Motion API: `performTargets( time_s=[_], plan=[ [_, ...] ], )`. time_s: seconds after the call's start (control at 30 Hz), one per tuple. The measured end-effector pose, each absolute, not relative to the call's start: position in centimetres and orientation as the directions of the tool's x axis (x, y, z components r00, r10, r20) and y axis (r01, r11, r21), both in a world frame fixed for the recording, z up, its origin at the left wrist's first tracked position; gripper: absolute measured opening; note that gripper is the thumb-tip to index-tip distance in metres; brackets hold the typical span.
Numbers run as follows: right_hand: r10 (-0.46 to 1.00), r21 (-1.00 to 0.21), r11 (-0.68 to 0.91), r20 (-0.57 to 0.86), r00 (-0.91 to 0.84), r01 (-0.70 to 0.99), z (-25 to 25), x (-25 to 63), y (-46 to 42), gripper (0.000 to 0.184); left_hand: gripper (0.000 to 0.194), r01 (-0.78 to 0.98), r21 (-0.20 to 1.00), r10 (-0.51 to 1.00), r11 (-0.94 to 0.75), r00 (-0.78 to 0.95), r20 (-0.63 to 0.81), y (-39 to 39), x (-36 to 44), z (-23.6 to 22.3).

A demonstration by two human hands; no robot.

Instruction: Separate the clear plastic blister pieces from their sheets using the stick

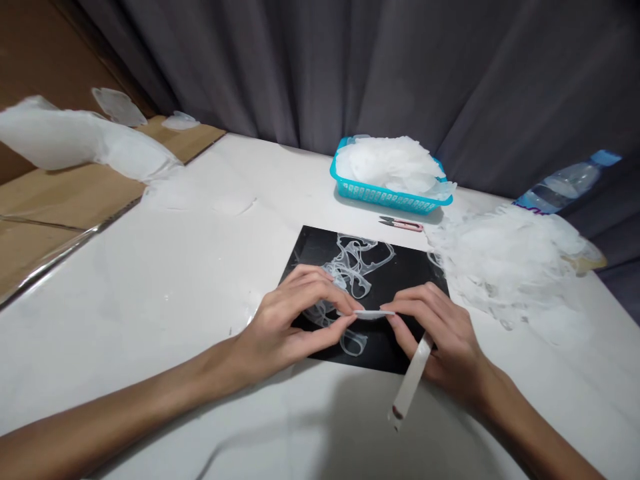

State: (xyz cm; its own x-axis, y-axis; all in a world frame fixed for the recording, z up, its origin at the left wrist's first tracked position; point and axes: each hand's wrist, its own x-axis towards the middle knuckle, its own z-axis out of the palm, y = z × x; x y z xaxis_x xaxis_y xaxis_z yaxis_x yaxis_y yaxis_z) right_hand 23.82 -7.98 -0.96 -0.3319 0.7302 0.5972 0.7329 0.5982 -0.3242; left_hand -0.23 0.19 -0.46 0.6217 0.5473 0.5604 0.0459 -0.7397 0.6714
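My left hand (295, 313) pinches the left end of a thin, whitish, translucent plastic piece (373, 314), seen nearly edge-on. The other end of that piece sits between the thumb and fingers of my right hand (445, 333). A white, stick-like handle (414, 380) is also tucked in my right hand, slanting down toward me; its working end is hidden. Both hands are over a black square mat (390, 267). On the mat, partly behind my left hand, lie curled clear plastic offcuts (353, 263).
A blue basket (385, 195) heaped with whitish pieces stands at the back. Pink-handled thread snips (401, 223) lie before it. A pile of clear scraps (510, 260) and a water bottle (565, 187) are at right. Cardboard (65, 200) with a plastic bag (85, 137) is at left.
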Motion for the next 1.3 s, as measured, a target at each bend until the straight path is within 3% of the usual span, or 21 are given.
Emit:
performTargets(
  time_s=[0.3, 0.5, 0.7, 1.07, 1.17, 1.3],
  plan=[
    [0.738, -0.332, 0.593, 0.589, -0.331, 0.734, -0.9, 23.9, -8.0, 0.02, 0.015, 0.071, 0.673, 0.559, -0.736, 0.626, 0.544, 0.2, -0.3, -0.7],
    [0.742, -0.351, 0.589, 0.593, -0.314, 0.728, -0.5, 24.0, -7.9, 0.02, 0.02, 0.045, 0.765, 0.626, -0.643, 0.606, 0.49, -0.1, -0.6, -1.2],
    [0.81, -0.524, 0.561, 0.507, -0.295, 0.641, -0.2, 24.1, -7.8, 0.011, 0.016, 0.051, 0.852, 0.715, -0.52, 0.572, 0.402, -0.3, -0.4, -1.3],
    [0.96, -0.838, 0.279, 0.246, -0.131, 0.469, -0.4, 24.7, -7.9, 0.015, 0.02, -0.065, 0.979, 0.763, -0.191, 0.618, 0.19, -0.1, 0.4, 0.0],
    [0.977, -0.869, 0.213, 0.193, -0.092, 0.446, -0.7, 25.0, -7.9, 0.015, 0.024, -0.076, 0.983, 0.73, -0.168, 0.66, 0.176, 0.0, 0.4, -0.2],
    [0.953, -0.811, 0.297, 0.282, -0.109, 0.504, -0.3, 24.1, -8.1, 0.011, 0.043, 0.052, 0.95, 0.657, -0.308, 0.733, 0.173, -0.3, 0.2, -0.2]
  ],
)
